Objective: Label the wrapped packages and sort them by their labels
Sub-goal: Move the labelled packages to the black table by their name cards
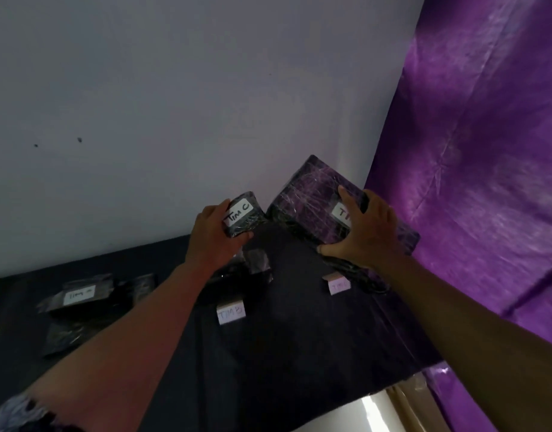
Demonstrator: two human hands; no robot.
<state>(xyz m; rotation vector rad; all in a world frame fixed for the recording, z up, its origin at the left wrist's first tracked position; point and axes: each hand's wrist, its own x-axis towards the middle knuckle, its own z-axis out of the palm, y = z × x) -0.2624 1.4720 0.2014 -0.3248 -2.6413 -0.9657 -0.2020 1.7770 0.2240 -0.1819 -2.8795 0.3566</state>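
We see small wrapped package (242, 218) with white label "TIM C" gripped in left hand (213, 236), fingers curled round it, raised above dark table cover (299, 338) near white wall (174, 104). Just beside it, large wrapped package (312, 201), tilted, label partly hidden; right hand (366, 230) holds it, fingers spread over top, thumb at lower edge. Below, folded card "TIM B" (231, 313) and second card (338, 285), writing blurred. Far left, labelled package (81, 296) lies flat on cover. Purple curtain (486, 151) hangs right.
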